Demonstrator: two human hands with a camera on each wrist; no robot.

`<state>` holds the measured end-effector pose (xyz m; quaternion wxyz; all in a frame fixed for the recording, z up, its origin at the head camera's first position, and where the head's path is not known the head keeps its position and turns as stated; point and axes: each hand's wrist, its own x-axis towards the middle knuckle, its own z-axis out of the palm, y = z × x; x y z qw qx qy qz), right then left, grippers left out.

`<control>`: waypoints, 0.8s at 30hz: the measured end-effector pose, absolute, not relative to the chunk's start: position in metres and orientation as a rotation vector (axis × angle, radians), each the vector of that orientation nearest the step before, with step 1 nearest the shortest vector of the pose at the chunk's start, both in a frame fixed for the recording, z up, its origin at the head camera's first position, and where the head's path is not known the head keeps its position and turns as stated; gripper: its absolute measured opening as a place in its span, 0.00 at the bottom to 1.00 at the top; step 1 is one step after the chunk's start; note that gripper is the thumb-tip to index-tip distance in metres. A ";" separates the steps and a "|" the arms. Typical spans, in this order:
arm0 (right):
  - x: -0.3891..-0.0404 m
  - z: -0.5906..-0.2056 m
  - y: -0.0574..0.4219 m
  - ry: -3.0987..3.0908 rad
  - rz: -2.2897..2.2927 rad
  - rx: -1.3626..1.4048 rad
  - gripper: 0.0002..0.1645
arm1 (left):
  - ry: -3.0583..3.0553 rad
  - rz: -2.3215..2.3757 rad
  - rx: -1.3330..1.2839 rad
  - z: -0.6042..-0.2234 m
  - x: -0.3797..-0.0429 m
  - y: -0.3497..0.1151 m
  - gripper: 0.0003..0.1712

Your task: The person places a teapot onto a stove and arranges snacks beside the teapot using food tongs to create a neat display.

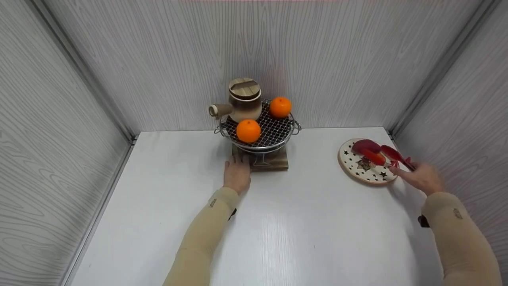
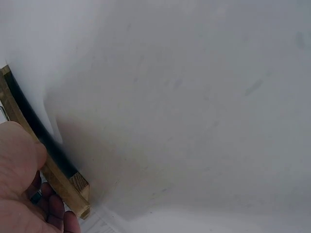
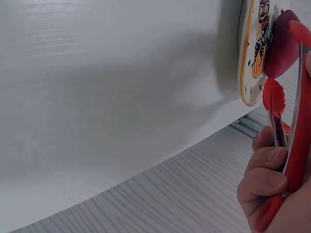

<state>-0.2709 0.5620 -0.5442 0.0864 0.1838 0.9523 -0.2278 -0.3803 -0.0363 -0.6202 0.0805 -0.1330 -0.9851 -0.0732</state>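
Observation:
My left hand (image 1: 237, 174) grips the left edge of the wooden base (image 1: 274, 163) under a round wire-mesh grill (image 1: 276, 131). In the left wrist view, its thumb (image 2: 39, 154) and curled fingers lie on either side of the wooden edge. At the far right, my right hand (image 1: 426, 179) holds red-tipped tongs (image 1: 374, 157) by their red handles. The tongs are spread, with one tip overlapping a dark red-purple, rounded piece of food (image 1: 363, 145) in the head view. This piece lies on a star-patterned plate (image 1: 359, 170).
On the grill stand a brown-and-cream lidded pot (image 1: 246, 107) with a side handle pointing left, and two oranges, a front orange (image 1: 249, 131) and a back orange (image 1: 280, 107). Grey wood-grain walls (image 1: 178, 59) enclose the white table (image 1: 285, 226) behind and at both sides.

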 end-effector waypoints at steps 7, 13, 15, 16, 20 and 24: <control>-0.270 -0.542 0.563 2.826 -0.659 0.492 0.78 | -2.941 -0.224 -0.405 -0.621 -0.381 -0.036 0.35; -0.276 -0.541 0.563 2.865 -0.597 0.472 0.80 | -2.929 -0.188 -0.407 -0.622 -0.381 -0.037 0.34; -0.278 -0.544 0.562 2.895 -0.548 0.452 0.80 | -2.921 -0.194 -0.407 -0.623 -0.381 -0.038 0.34; -0.279 -0.545 0.562 2.914 -0.520 0.440 0.80 | -2.915 -0.201 -0.406 -0.624 -0.381 -0.038 0.34; -0.285 -0.550 0.561 2.976 -0.459 0.378 0.76 | -2.922 -0.222 -0.404 -0.626 -0.382 -0.037 0.33; -0.289 -0.551 0.562 2.959 -0.444 0.360 0.76 | -2.944 -0.239 -0.397 -0.625 -0.383 -0.036 0.34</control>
